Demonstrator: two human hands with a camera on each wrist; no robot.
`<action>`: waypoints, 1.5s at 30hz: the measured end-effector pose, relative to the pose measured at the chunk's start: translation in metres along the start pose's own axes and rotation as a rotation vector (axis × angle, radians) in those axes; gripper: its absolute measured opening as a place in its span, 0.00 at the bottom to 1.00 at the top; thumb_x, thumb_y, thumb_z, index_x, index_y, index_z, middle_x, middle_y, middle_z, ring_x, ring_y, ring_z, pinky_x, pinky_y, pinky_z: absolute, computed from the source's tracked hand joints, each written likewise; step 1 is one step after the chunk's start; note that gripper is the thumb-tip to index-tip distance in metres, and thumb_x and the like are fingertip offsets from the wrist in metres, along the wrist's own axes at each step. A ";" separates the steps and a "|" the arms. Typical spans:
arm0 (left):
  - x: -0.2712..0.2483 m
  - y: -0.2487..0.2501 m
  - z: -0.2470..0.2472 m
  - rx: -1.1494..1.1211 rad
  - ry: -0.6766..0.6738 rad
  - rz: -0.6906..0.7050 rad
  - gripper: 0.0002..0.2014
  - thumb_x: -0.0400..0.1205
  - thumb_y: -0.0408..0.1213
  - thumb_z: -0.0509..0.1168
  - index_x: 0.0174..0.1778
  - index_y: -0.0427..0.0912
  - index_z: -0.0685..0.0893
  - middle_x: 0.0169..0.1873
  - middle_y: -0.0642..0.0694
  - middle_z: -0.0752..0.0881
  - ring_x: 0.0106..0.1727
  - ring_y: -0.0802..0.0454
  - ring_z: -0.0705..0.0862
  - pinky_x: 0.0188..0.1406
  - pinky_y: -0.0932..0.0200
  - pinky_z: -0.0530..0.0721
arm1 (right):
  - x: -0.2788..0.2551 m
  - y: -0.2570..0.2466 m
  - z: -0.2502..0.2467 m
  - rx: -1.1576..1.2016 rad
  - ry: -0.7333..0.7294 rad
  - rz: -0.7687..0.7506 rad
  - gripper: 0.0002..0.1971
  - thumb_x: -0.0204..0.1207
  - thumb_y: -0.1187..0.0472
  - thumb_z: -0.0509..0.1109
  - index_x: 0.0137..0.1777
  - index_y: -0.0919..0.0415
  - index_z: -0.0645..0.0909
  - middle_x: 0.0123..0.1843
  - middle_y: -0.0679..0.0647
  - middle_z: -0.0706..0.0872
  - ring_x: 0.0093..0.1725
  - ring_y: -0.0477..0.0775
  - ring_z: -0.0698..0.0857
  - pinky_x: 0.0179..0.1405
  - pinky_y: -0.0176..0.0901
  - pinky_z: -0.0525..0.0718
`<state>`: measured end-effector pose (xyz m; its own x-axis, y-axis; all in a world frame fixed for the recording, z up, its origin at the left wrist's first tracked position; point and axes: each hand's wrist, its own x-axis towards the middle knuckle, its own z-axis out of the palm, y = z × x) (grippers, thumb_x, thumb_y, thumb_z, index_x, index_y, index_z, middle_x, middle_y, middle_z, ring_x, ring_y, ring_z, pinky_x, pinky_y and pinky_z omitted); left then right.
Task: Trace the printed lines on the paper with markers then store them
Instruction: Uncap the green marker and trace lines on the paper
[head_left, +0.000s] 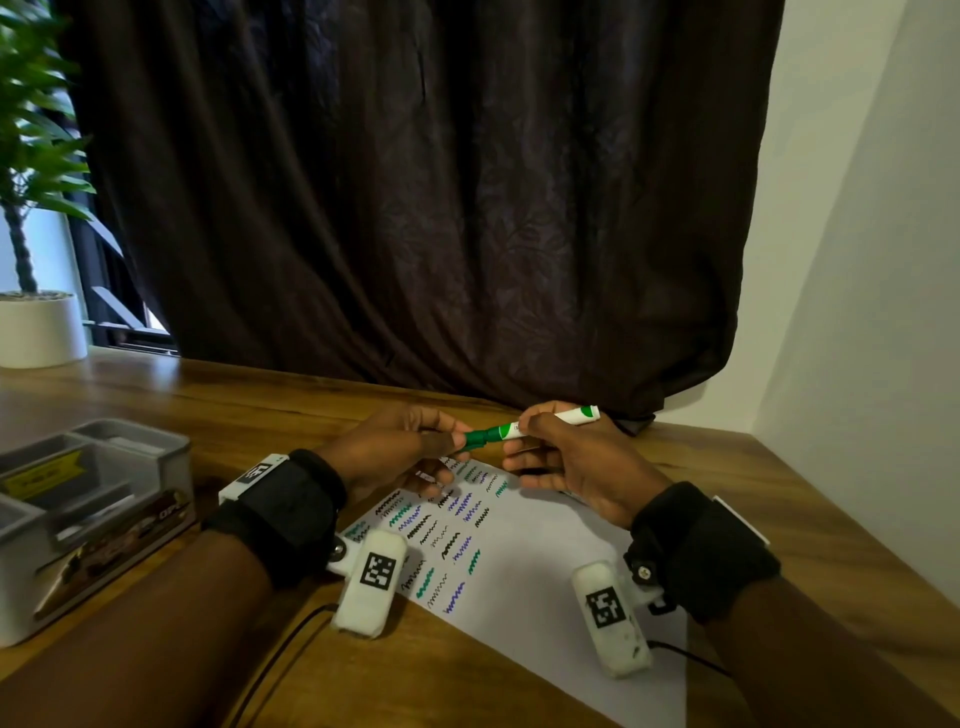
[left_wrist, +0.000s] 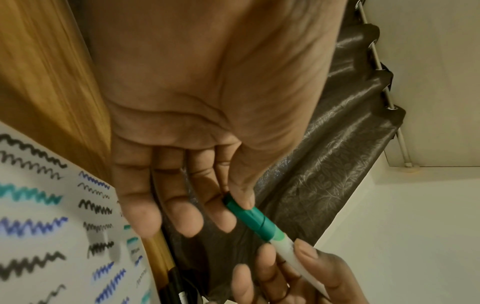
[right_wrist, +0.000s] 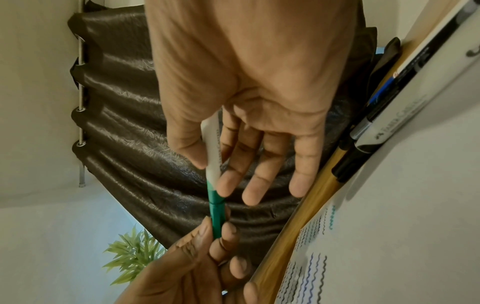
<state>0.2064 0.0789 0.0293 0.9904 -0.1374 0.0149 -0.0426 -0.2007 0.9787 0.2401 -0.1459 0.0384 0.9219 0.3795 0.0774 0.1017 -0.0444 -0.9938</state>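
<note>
Both hands pinch one green marker (head_left: 524, 428) (left (head_left: 400, 447) cap, right (head_left: 566, 462) barrel) above paper (head_left: 524, 561).

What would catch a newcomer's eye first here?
The green marker, held above the paper between both hands: the left hand pinches its green cap, the right hand its white barrel. Below lies the paper with black, blue and green squiggles; a grey organizer sits left.
</note>
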 end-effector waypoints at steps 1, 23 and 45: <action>0.000 0.000 0.000 -0.010 -0.005 0.009 0.10 0.86 0.33 0.65 0.62 0.40 0.85 0.49 0.42 0.91 0.41 0.49 0.87 0.45 0.50 0.89 | -0.001 0.000 0.000 -0.003 -0.013 -0.010 0.03 0.86 0.61 0.70 0.53 0.58 0.86 0.49 0.62 0.95 0.50 0.59 0.94 0.65 0.65 0.89; 0.006 -0.001 -0.002 -0.253 0.083 0.143 0.10 0.81 0.26 0.68 0.58 0.31 0.88 0.38 0.39 0.91 0.39 0.49 0.89 0.48 0.50 0.93 | -0.001 0.003 0.002 0.137 -0.009 -0.006 0.13 0.80 0.56 0.77 0.60 0.62 0.89 0.53 0.62 0.96 0.45 0.59 0.96 0.51 0.60 0.94; -0.142 0.085 -0.084 0.228 0.585 0.279 0.08 0.85 0.35 0.68 0.54 0.37 0.89 0.40 0.32 0.86 0.37 0.48 0.86 0.39 0.49 0.90 | -0.010 0.013 0.001 -0.217 -0.439 0.335 0.20 0.80 0.51 0.78 0.67 0.63 0.87 0.56 0.63 0.94 0.45 0.54 0.91 0.48 0.47 0.87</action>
<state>0.0734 0.1628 0.1280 0.8438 0.3200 0.4307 -0.2690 -0.4423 0.8556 0.2315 -0.1494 0.0241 0.6805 0.6574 -0.3236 -0.0514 -0.3977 -0.9161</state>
